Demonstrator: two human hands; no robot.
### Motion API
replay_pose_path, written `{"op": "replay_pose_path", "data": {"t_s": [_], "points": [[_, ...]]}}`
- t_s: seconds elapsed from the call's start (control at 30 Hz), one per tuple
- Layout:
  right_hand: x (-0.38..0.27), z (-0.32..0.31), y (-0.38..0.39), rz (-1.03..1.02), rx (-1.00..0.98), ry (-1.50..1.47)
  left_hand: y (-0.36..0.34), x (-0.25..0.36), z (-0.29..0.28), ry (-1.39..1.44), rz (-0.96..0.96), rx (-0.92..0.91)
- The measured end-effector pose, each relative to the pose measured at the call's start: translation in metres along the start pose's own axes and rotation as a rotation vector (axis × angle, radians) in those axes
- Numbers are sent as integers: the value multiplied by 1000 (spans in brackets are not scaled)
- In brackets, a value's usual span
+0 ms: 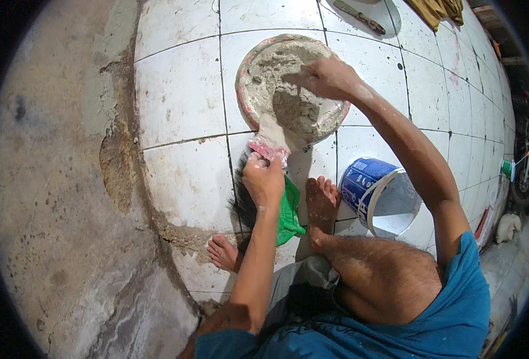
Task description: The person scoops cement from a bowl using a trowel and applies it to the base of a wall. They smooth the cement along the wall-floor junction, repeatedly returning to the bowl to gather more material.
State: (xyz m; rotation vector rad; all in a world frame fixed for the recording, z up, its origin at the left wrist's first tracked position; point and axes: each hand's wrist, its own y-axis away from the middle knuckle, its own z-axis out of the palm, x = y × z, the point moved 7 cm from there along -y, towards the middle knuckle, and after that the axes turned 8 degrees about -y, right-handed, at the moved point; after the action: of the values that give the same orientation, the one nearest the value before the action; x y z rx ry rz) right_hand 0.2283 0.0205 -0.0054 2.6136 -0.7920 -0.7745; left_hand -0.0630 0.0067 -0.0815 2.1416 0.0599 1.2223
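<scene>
A round shallow pan [245, 90] of grey mortar [282, 57] rests on the white tiles in front of me. At its near rim, my left hand [263, 179] is closed on a flat pink scraper-like piece [270, 149]. Pale mortar coats its far part, so its exact kind is unclear. Over the mortar, my right hand [324, 78] is closed, fingers curled down. Whatever it grips, if anything, is hidden. Black bristles [242, 191] and a green plastic-looking sheet [289, 212] show beside and behind my left hand.
A blue and white bucket [366, 185] lies on its side right of my foot [322, 206]. Farther off are a mortar-smeared trowel [360, 16] and a mustard cloth [435, 11]. Rough concrete [61, 179] with a broken edge borders the tiles on the left. A wheel [523, 185] stands far right.
</scene>
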Motion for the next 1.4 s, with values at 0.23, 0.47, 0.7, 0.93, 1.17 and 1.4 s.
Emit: {"op": "replay_pose_path", "data": {"t_s": [0.23,0.47,0.7,0.93,1.17,1.4], "points": [[-7,44,0,-151,24,344,31,-22,56,309,24,-175],[-34,43,28,-156,-152,354,41,-30,61,508,-33,-152],[-20,48,2,-385,75,392,47,-32,79,679,-103,-179],[-19,58,41,-327,-221,361,44,-41,69,696,-103,-159],[-31,40,-4,-406,22,367,53,-41,89,935,-285,-156],[-28,59,36,-360,-194,393,45,-47,83,945,-336,-156]]}}
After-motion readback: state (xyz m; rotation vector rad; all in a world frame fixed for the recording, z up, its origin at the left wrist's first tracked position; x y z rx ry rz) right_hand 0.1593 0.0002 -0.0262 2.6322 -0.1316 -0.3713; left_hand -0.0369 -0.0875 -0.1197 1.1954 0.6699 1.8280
